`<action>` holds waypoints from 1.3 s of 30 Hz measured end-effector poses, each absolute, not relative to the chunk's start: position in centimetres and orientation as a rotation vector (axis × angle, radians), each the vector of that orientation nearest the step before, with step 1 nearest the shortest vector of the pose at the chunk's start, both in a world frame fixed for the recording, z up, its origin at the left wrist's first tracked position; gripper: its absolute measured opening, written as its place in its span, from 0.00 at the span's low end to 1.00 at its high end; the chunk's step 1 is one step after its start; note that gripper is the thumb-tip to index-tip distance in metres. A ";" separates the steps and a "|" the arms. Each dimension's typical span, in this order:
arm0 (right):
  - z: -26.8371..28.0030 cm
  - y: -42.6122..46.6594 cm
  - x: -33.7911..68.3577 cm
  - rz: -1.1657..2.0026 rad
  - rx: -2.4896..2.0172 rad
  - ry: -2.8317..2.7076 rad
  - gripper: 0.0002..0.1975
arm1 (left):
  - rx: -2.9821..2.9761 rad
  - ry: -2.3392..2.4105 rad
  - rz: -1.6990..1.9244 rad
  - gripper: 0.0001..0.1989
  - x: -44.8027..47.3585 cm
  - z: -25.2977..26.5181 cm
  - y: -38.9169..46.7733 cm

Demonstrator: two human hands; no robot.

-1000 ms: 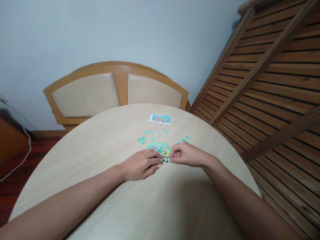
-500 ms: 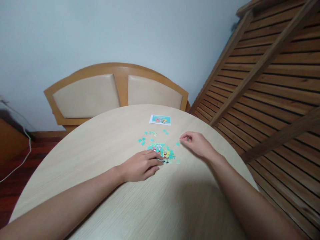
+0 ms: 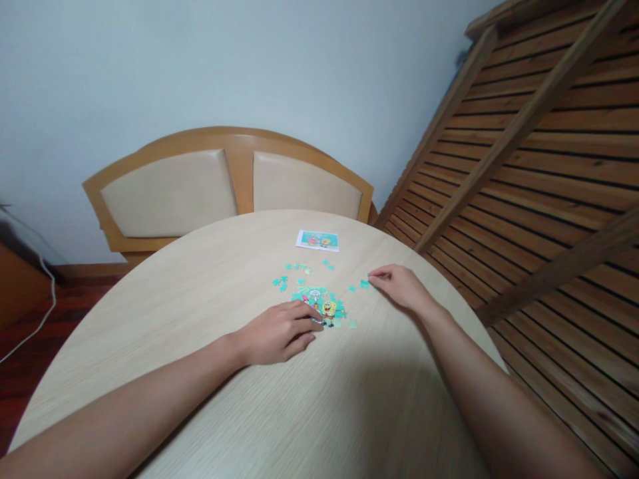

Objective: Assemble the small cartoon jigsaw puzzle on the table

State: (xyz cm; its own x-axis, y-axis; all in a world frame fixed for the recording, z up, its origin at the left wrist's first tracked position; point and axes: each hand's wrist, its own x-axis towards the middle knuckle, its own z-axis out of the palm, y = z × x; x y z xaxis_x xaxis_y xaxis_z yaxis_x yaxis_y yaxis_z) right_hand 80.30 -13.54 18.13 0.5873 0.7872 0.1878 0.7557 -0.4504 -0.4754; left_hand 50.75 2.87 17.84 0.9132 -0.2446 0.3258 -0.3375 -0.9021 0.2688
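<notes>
On the round table lies a partly joined jigsaw puzzle (image 3: 329, 307) with cartoon figures on a teal ground. My left hand (image 3: 282, 331) rests flat over its lower left part, fingers stretched out and slightly apart, hiding some of it. To the right of the puzzle, my right hand (image 3: 399, 286) has thumb and fingers pinched together. A bit of teal shows at those fingertips, apparently a puzzle piece, mostly hidden. Just beside them lies a loose teal piece (image 3: 364, 285), with another small piece (image 3: 352, 289) nearer the puzzle.
Several loose pieces (image 3: 283, 282) lie left of and beyond the puzzle. A picture card (image 3: 318, 241) of the same figures sits farther back on the table (image 3: 200, 293). Behind it stands a padded bench back (image 3: 244, 173); a slatted wooden panel (image 3: 539, 166) leans at right.
My right hand has shifted slightly right, uncovering a loose teal piece near its fingertips. My left hand stays on the puzzle. The view has turned slightly.
</notes>
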 end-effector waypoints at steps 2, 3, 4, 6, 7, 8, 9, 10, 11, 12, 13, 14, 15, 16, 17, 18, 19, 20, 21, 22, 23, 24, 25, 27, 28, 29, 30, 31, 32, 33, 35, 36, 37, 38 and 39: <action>17.8 -13.4 80.2 0.070 -2.298 -1.290 0.15 | 2.750 -0.433 0.412 0.13 50.8 17.9 2.8; 17.6 -13.4 80.2 0.063 -2.303 -1.315 0.15 | 2.750 -0.434 0.410 0.13 50.8 17.9 2.8; 17.5 -13.4 80.2 0.059 -2.311 -1.332 0.15 | 2.751 -0.435 0.408 0.13 50.8 17.9 2.8; 17.3 -13.4 80.4 0.066 -2.319 -1.347 0.14 | 2.755 -0.435 0.407 0.13 50.8 17.9 2.8; 17.3 -13.5 80.5 0.074 -2.317 -1.348 0.13 | 2.757 -0.434 0.406 0.13 50.8 17.9 2.8; 17.3 -13.5 80.7 0.086 -2.311 -1.348 0.13 | 2.758 -0.435 0.405 0.13 50.8 17.9 2.8; 17.4 -13.6 80.9 0.097 -2.302 -1.342 0.13 | 2.759 -0.433 0.403 0.13 50.8 17.9 2.8; 17.5 -13.7 81.0 0.109 -2.293 -1.328 0.13 | 2.759 -0.431 0.399 0.13 50.8 17.9 2.8; 17.6 -13.8 81.2 0.120 -2.289 -1.305 0.13 | 2.760 -0.429 0.394 0.13 50.8 17.9 2.8; 17.7 -14.0 81.4 0.130 -2.291 -1.272 0.12 | 2.761 -0.429 0.388 0.13 50.8 17.8 2.8; 17.9 -14.1 81.6 0.144 -2.296 -1.231 0.12 | 2.763 -0.431 0.385 0.13 50.8 17.8 2.9; 18.0 -14.3 81.7 0.163 -2.303 -1.186 0.11 | 2.764 -0.432 0.383 0.13 50.8 17.8 2.9; 18.1 -14.5 81.8 0.189 -2.308 -1.144 0.11 | 2.764 -0.434 0.384 0.13 50.8 17.7 2.9; 18.2 -14.6 81.9 0.221 -2.314 -1.110 0.12 | 2.764 -0.435 0.386 0.13 50.8 17.7 2.9; 18.3 -14.7 81.8 0.250 -2.321 -1.084 0.12 | 2.763 -0.433 0.388 0.13 50.8 17.7 2.9; 18.3 -14.8 81.8 0.274 -2.329 -1.068 0.14 | 2.763 -0.430 0.389 0.13 50.8 17.7 2.9; 18.4 -14.8 81.7 0.294 -2.340 -1.062 0.15 | 2.762 -0.426 0.388 0.13 50.8 17.7 2.9; 18.4 -14.8 81.6 0.311 -2.350 -1.066 0.15 | 2.762 -0.423 0.385 0.13 50.8 17.7 2.9; 18.4 -14.7 81.4 0.329 -2.357 -1.076 0.15 | 2.761 -0.422 0.382 0.14 50.7 17.8 2.9; 18.4 -14.7 81.3 0.348 -2.361 -1.090 0.14 | 2.759 -0.424 0.382 0.14 50.7 17.8 2.9; 18.5 -14.6 81.2 0.367 -2.362 -1.106 0.13 | 2.756 -0.426 0.385 0.14 50.7 17.8 2.9; 18.5 -14.5 81.1 0.382 -2.366 -1.119 0.12 | 2.752 -0.429 0.390 0.14 50.7 17.8 2.9; 18.6 -14.5 81.0 0.392 -2.373 -1.129 0.12 | 2.747 -0.432 0.397 0.14 50.8 17.8 2.9; 18.7 -14.4 80.9 0.404 -2.386 -1.137 0.11 | 2.742 -0.437 0.404 0.14 50.8 17.8 2.9; 18.8 -14.3 80.8 0.412 -2.388 -1.130 0.11 | 2.742 -0.439 0.400 0.15 50.8 17.8 2.9; 18.8 -14.3 80.6 0.420 -2.384 -1.117 0.11 | 2.744 -0.440 0.393 0.15 50.8 17.8 2.9; 18.9 -14.2 80.5 0.426 -2.374 -1.101 0.10 | 2.748 -0.441 0.385 0.15 50.8 17.8 2.9; 18.9 -14.2 80.3 0.432 -2.358 -1.089 0.10 | 2.751 -0.441 0.380 0.15 50.8 17.9 2.8; 19.0 -14.1 80.1 0.435 -2.333 -1.089 0.11 | 2.754 -0.441 0.378 0.16 50.8 17.9 2.8; 19.1 -14.1 79.9 0.441 -2.301 -1.104 0.11 | 2.756 -0.441 0.381 0.16 50.8 17.9 2.8; 19.3 -13.9 79.3 0.458 -2.224 -1.162 0.12 | 2.761 -0.438 0.394 0.16 50.8 18.0 2.8; 19.4 -13.7 79.0 0.471 -2.187 -1.187 0.12 | 2.765 -0.433 0.403 0.15 50.8 18.0 2.8; 19.6 -13.6 78.6 0.488 -2.154 -1.202 0.11 | 2.770 -0.425 0.409 0.15 50.8 18.0 2.8; 19.7 -13.5 78.2 0.512 -2.125 -1.208 0.11 | 2.777 -0.413 0.414 0.15 50.8 18.0 2.8; 19.8 -13.3 77.8 0.544 -2.099 -1.209 0.10 | 2.784 -0.399 0.418 0.14 50.8 18.0 2.7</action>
